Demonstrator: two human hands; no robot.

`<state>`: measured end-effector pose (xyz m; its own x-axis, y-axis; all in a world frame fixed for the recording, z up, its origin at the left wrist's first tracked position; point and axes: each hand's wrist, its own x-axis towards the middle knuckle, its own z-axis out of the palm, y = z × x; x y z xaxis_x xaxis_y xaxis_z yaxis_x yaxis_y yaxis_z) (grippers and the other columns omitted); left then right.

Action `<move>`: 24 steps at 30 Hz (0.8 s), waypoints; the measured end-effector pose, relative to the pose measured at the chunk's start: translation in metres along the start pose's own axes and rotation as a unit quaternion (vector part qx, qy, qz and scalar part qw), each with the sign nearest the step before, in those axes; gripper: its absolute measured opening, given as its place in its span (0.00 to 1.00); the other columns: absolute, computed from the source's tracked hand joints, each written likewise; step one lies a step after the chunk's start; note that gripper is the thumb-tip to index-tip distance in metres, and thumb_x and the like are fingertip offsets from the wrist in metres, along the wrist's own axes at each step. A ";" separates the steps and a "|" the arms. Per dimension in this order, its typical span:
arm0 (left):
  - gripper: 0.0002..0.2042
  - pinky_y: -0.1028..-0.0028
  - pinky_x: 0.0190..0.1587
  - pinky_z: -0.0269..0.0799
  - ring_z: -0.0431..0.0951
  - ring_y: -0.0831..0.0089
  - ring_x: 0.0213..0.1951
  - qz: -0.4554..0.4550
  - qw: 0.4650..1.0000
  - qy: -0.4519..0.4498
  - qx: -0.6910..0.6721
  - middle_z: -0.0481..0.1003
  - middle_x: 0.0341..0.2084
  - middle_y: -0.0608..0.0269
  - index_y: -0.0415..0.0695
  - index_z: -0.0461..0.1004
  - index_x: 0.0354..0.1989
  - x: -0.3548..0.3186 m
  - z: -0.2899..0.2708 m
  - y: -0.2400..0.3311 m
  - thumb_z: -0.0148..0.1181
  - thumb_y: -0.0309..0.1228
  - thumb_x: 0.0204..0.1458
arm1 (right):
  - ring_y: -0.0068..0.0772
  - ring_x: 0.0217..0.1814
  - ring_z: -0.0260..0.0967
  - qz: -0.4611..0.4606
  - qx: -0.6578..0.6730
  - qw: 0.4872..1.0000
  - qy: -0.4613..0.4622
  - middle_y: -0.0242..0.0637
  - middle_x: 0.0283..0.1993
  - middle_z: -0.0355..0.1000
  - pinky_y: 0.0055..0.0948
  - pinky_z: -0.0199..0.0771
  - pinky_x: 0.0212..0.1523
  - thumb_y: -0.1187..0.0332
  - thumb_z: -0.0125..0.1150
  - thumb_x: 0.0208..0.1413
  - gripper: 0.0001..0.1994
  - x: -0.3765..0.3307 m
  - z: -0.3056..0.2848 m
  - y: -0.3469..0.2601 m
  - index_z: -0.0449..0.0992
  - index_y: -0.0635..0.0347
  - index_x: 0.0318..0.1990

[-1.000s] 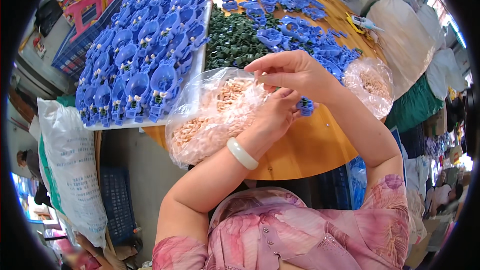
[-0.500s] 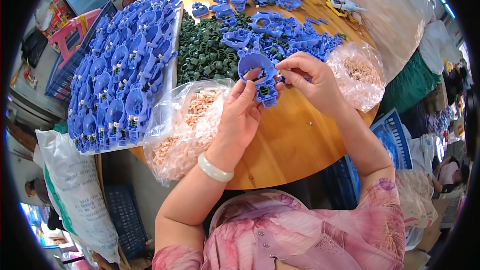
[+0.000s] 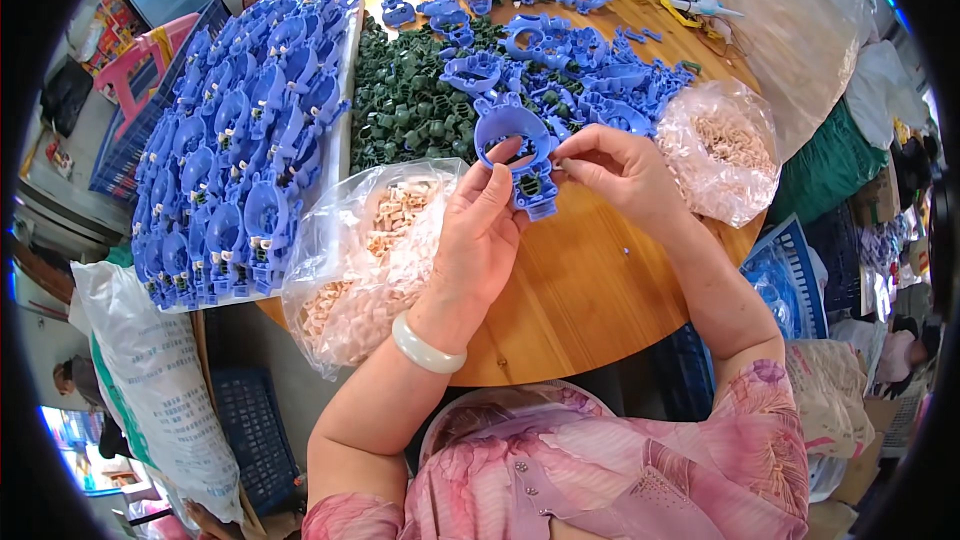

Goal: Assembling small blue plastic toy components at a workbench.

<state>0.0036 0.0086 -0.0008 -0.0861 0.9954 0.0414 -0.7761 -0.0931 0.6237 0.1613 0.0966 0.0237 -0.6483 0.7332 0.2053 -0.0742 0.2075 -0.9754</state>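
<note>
Upright over the table, a blue plastic figure part (image 3: 535, 202) with a wide round opening is gripped by my left hand (image 3: 480, 225), its thumb along the lower left edge. A dark green piece (image 3: 531, 183) sits in the part's lower section. My right hand (image 3: 625, 175) is closed in a pinch at the part's right side. A tiny pale piece (image 3: 557, 166) shows at those fingertips, mostly hidden by them. Below my left hand's wrist side lies a clear bag of small cream-coloured plastic pieces (image 3: 400, 215).
A white board (image 3: 342, 140) at the left bears rows of blue parts (image 3: 230, 120). Beyond my hands lie heaps of green pieces (image 3: 415, 90) and loose blue parts (image 3: 560, 50). Another bag of pale pieces (image 3: 725, 145) stands right, and a glue gun (image 3: 700, 4) far right.
My right hand has shifted slightly down, its fingertips staying beside the blue part. My left hand holds the part in nearly the same place.
</note>
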 end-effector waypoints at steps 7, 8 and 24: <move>0.18 0.70 0.47 0.70 0.73 0.69 0.47 -0.010 1.000 -0.002 0.004 0.71 0.46 0.58 0.39 0.61 0.55 0.001 -0.003 -0.001 0.49 0.34 0.59 | 0.25 0.39 0.73 0.012 -0.035 0.999 -0.003 0.35 0.35 0.74 0.22 0.72 0.42 0.79 0.53 0.54 0.06 -0.002 -0.005 -0.008 0.74 0.66 0.39; 0.18 0.70 0.47 0.70 0.73 0.69 0.47 -0.010 1.000 -0.005 0.009 0.71 0.47 0.58 0.40 0.61 0.55 0.000 -0.001 0.000 0.49 0.34 0.59 | 0.27 0.39 0.73 -0.069 -0.158 0.985 -0.016 0.35 0.34 0.74 0.22 0.72 0.42 0.79 0.53 0.53 0.07 -0.002 -0.008 -0.012 0.75 0.65 0.39; 0.19 0.70 0.48 0.70 0.73 0.67 0.48 -0.008 0.999 -0.040 0.016 0.71 0.48 0.59 0.40 0.60 0.56 -0.003 0.007 0.005 0.48 0.33 0.59 | 0.20 0.37 0.70 -0.049 -0.031 0.998 -0.007 0.30 0.34 0.70 0.19 0.71 0.40 0.80 0.53 0.54 0.07 -0.008 -0.013 -0.016 0.76 0.64 0.39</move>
<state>0.0045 0.0052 0.0071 -0.0217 0.9954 0.0929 -0.7571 -0.0771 0.6487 0.1776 0.0960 0.0384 -0.6511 0.6977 0.2988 -0.0914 0.3187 -0.9434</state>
